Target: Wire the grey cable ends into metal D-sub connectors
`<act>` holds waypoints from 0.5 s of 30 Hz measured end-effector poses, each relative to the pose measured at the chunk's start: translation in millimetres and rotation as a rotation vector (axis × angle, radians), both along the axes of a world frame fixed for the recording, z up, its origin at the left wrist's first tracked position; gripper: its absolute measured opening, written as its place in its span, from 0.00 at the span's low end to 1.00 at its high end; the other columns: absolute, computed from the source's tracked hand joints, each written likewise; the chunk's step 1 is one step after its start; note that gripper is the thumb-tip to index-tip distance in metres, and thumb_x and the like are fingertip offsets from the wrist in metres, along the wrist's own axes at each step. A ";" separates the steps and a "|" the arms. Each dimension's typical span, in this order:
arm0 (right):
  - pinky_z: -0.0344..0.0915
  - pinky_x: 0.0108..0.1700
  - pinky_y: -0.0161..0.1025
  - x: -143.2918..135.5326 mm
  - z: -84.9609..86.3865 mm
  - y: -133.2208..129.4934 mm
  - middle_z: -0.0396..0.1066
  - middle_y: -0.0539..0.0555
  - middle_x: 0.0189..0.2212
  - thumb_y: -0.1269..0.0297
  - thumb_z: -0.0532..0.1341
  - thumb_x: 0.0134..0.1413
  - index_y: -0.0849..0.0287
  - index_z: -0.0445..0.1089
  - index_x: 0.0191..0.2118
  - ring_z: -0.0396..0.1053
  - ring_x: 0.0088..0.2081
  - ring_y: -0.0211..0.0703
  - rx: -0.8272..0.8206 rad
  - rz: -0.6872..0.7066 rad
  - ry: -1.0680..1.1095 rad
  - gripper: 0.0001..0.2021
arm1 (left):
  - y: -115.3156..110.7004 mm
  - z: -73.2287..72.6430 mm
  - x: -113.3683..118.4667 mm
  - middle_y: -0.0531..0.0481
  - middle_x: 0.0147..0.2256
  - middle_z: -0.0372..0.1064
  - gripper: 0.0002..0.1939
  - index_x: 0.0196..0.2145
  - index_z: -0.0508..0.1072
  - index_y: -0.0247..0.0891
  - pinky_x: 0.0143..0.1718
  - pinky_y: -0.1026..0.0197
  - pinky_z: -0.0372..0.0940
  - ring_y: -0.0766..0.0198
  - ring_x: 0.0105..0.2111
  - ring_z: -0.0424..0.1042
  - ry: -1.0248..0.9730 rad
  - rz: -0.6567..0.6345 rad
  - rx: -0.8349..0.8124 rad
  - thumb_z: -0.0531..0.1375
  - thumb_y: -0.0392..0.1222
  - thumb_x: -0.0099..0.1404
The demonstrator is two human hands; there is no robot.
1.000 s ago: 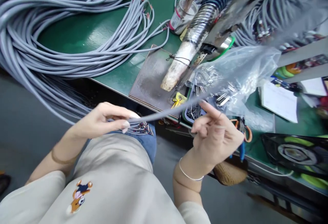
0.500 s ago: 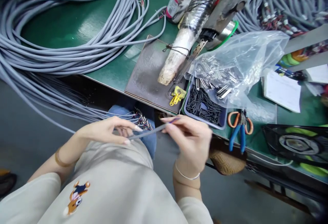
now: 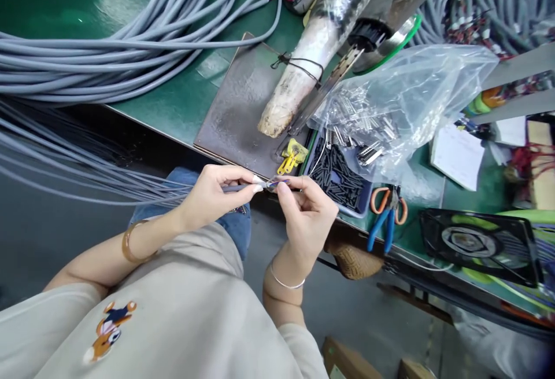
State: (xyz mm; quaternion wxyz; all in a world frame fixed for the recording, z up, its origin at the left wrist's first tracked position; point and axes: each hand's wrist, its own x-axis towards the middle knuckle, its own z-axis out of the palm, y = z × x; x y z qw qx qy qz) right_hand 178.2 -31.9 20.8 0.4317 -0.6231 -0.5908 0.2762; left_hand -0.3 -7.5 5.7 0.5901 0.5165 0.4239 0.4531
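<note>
My left hand pinches a grey cable close to its end, in front of the bench edge. From that end come thin coloured wires, some purple or blue, and the fingers of my right hand are closed on them. The fingertips of both hands are a short way apart. Behind my left wrist, more grey cables run toward my lap, and a few metal connector ends show there, partly hidden by my hand and arm. Just beyond my hands lies a yellow clip-like piece on a dark plate.
A blue tray holds black sleeves and metal connectors, partly under a clear plastic bag. Pliers and a black fan lie to the right. A white-wrapped duct hangs over the plate. Grey cable bundles cover the left.
My left hand has moved up and right along the cable to its wire end, and now pinches it. My right hand has shifted slightly left. The head view has also shifted.
</note>
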 end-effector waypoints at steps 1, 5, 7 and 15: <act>0.56 0.25 0.35 -0.4 0.4 0.6 0.70 0.48 0.26 0.60 0.64 0.62 0.58 0.77 0.35 0.60 0.21 0.32 -0.008 0.021 0.008 0.08 | 1.5 -0.5 -1.9 0.47 0.29 0.80 0.06 0.33 0.83 0.32 0.28 0.67 0.67 0.67 0.27 0.74 0.054 -0.021 0.047 0.65 0.37 0.61; 0.60 0.28 0.34 -5.4 6.0 2.1 0.73 0.48 0.26 0.67 0.63 0.61 0.56 0.76 0.33 0.65 0.24 0.33 0.042 0.186 -0.167 0.05 | 11.9 0.8 -11.7 0.48 0.28 0.79 0.06 0.33 0.82 0.33 0.29 0.67 0.63 0.68 0.27 0.73 0.279 -0.232 0.301 0.63 0.34 0.63; 0.64 0.33 0.34 -7.7 9.4 1.6 0.75 0.49 0.29 0.69 0.63 0.62 0.55 0.76 0.35 0.69 0.29 0.35 0.102 0.241 -0.295 0.05 | 15.9 2.4 -14.5 0.50 0.26 0.77 0.06 0.30 0.80 0.33 0.28 0.67 0.61 0.69 0.25 0.70 0.371 -0.289 0.363 0.63 0.32 0.63; 0.53 0.24 0.35 -10.0 6.5 -4.3 0.67 0.45 0.23 0.63 0.64 0.63 0.55 0.74 0.31 0.54 0.21 0.31 0.101 0.074 -0.069 0.08 | 7.4 3.5 -3.2 0.54 0.22 0.72 0.07 0.35 0.74 0.34 0.19 0.69 0.62 0.72 0.17 0.66 -0.128 -0.102 -0.090 0.66 0.40 0.64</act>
